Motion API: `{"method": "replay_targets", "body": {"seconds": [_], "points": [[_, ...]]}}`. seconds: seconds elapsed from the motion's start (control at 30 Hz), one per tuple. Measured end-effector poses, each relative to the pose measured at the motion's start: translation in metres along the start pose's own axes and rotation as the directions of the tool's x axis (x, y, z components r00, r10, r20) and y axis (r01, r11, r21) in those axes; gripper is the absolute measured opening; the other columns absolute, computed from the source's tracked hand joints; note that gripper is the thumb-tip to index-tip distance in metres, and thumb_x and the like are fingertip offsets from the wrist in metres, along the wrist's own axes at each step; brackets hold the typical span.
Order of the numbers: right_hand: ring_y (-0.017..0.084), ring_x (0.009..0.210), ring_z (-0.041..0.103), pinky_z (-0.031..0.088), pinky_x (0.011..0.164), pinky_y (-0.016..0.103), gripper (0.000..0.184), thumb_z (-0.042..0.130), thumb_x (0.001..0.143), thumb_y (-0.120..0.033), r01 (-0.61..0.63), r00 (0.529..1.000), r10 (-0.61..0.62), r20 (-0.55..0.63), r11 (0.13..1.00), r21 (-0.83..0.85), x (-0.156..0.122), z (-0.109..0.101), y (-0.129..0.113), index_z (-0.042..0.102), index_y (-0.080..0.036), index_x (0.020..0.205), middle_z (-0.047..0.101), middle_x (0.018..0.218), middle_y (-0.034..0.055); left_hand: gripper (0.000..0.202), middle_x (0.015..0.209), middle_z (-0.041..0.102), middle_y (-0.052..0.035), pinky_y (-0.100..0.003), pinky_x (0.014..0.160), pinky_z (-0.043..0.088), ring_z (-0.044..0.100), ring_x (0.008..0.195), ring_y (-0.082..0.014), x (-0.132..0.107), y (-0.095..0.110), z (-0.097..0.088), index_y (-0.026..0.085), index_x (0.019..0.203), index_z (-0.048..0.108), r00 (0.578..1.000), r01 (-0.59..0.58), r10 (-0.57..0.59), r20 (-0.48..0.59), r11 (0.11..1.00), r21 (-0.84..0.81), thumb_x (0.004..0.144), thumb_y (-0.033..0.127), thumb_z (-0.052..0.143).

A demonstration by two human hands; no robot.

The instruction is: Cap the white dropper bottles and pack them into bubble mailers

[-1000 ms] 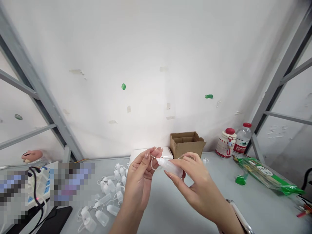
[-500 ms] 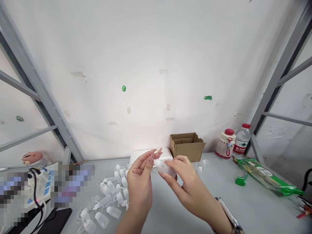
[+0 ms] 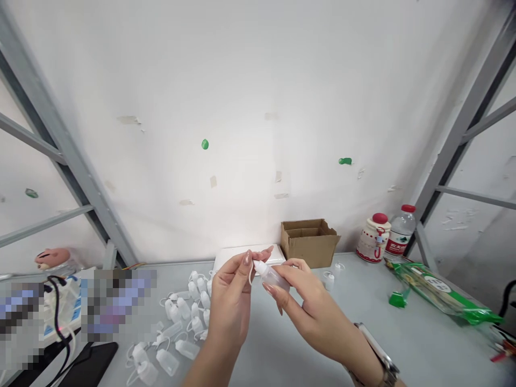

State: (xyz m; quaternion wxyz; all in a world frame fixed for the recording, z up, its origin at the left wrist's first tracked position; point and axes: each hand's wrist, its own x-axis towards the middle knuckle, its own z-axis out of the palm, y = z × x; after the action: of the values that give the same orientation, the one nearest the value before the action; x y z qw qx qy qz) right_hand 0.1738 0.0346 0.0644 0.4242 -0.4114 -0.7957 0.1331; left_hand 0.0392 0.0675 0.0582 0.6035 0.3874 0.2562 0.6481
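Note:
In my right hand (image 3: 304, 301) is a small translucent squeeze bottle (image 3: 274, 277), gripped between thumb and fingers. It tilts, with its white nozzle pointing up and left. My left hand (image 3: 231, 290) pinches the bottle's small tethered cap at the nozzle tip; the fingertips mostly hide it. A thin white strap (image 3: 251, 273) curves down beside the left thumb. Left of my hands, several similar bottles (image 3: 167, 363) with looped straps lie and stand on the grey table. Two more small bottles (image 3: 329, 281) stand to the right, beyond my right hand.
An open cardboard box (image 3: 310, 250) and a white flat item (image 3: 226, 258) sit by the wall. On the right are a red-lidded jar (image 3: 373, 242), a water bottle (image 3: 399, 236) and a green package (image 3: 439, 290). A power strip (image 3: 70, 306) and black phone-like slab (image 3: 91, 365) lie left.
My left thumb and forefinger have closed together at the nozzle tip, and the strap now shows beside them. The right hand keeps hold of the bottle, shifting very little.

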Motion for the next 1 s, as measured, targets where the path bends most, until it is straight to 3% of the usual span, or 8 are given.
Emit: {"method": "replay_targets", "body": {"seconds": [0.2, 0.37, 0.43, 0.57, 0.7, 0.8, 0.9, 1.0], "points": [[0.017, 0.075, 0.054, 0.047, 0.074, 0.031, 0.023, 0.038, 0.095, -0.027, 0.006, 1.0, -0.006, -0.013, 1.0, -0.018, 0.003, 0.003, 0.004, 0.05, -0.022, 0.076, 0.054, 0.063, -0.001, 0.022, 0.088, 0.074, -0.007, -0.039, 0.096, 0.044, 0.059, 0.111, -0.0277, 0.001, -0.004, -0.004, 0.019, 0.073, 0.073, 0.998, -0.05, 0.051, -0.022, 0.997, 0.064, 0.069, 0.041, 0.073], [0.019, 0.087, 0.057, 0.048, 0.074, 0.032, 0.022, 0.044, 0.093, -0.032, -0.173, 0.98, 0.179, 0.089, 0.982, -0.076, -0.01, 0.016, 0.031, 0.053, -0.023, 0.111, 0.064, 0.09, 0.0033, 0.02, 0.098, 0.074, -0.0085, -0.036, 0.098, 0.041, 0.061, 0.106, -0.025, 0.006, -0.022, -0.017, 0.02, 0.08, 0.075, 1.0, -0.028, 0.031, -0.003, 0.954, 0.297, 0.072, 0.038, 0.07], [0.019, 0.086, 0.058, 0.048, 0.074, 0.033, 0.019, 0.045, 0.093, -0.033, -0.212, 0.967, 0.219, 0.128, 0.975, -0.063, -0.024, 0.028, 0.049, 0.055, -0.021, 0.103, 0.063, 0.092, 0.0046, 0.017, 0.095, 0.074, -0.0084, -0.035, 0.099, 0.04, 0.062, 0.105, -0.0248, 0.002, -0.033, -0.024, 0.021, 0.078, 0.076, 0.998, -0.036, 0.012, 0.057, 0.895, 0.446, 0.071, 0.035, 0.07], [0.021, 0.089, 0.054, 0.046, 0.08, 0.037, 0.007, 0.06, 0.082, -0.023, -0.261, 0.965, 0.262, -0.004, 0.959, -0.113, -0.058, 0.054, 0.091, 0.058, -0.017, 0.086, 0.057, 0.094, 0.0071, 0.021, 0.107, 0.07, -0.0064, -0.037, 0.101, 0.037, 0.057, 0.11, -0.0233, -0.017, -0.058, -0.04, 0.026, 0.093, 0.074, 0.986, -0.054, -0.056, 0.159, 0.79, 0.61, 0.075, 0.035, 0.066], [0.02, 0.081, 0.053, 0.044, 0.075, 0.033, 0.007, 0.056, 0.079, -0.008, -0.45, 0.892, 0.449, -0.046, 0.875, -0.179, -0.073, 0.076, 0.127, 0.056, -0.015, 0.078, 0.059, 0.084, 0.007, 0.033, 0.115, 0.065, -0.0103, -0.037, 0.096, 0.04, 0.057, 0.11, -0.0245, -0.027, -0.089, -0.064, 0.022, 0.101, 0.069, 0.989, 0.094, -0.142, 0.044, 0.829, 0.552, 0.072, 0.037, 0.069], [0.019, 0.078, 0.054, 0.043, 0.072, 0.03, 0.01, 0.053, 0.078, -0.005, -0.491, 0.871, 0.484, -0.081, 0.856, -0.163, -0.064, 0.094, 0.143, 0.055, -0.014, 0.081, 0.061, 0.083, 0.0076, 0.032, 0.112, 0.065, -0.0123, -0.038, 0.092, 0.043, 0.062, 0.1, -0.0235, -0.019, -0.119, -0.083, 0.018, 0.098, 0.067, 0.986, 0.16, -0.163, -0.037, 0.857, 0.489, 0.07, 0.032, 0.07], [0.02, 0.082, 0.055, 0.042, 0.075, 0.03, 0.007, 0.056, 0.078, -0.008, -0.481, 0.876, 0.476, -0.074, 0.86, -0.168, -0.046, 0.115, 0.151, 0.057, -0.014, 0.081, 0.063, 0.085, 0.0083, 0.025, 0.109, 0.065, -0.0112, -0.038, 0.092, 0.044, 0.062, 0.098, -0.0215, -0.004, -0.143, -0.1, 0.017, 0.097, 0.064, 0.996, 0.089, -0.063, -0.067, 0.844, 0.528, 0.073, 0.021, 0.063], [0.022, 0.089, 0.054, 0.041, 0.08, 0.031, 0.007, 0.06, 0.077, -0.013, -0.472, 0.881, 0.468, -0.066, 0.862, -0.182, -0.029, 0.133, 0.155, 0.059, -0.015, 0.084, 0.062, 0.09, 0.009, 0.025, 0.104, 0.062, -0.0096, -0.041, 0.094, 0.043, 0.059, 0.099, -0.0211, 0.006, -0.153, -0.114, 0.017, 0.096, 0.063, 0.984, -0.086, 0.169, -0.062, 0.742, 0.665, 0.075, 0.015, 0.051]]}}
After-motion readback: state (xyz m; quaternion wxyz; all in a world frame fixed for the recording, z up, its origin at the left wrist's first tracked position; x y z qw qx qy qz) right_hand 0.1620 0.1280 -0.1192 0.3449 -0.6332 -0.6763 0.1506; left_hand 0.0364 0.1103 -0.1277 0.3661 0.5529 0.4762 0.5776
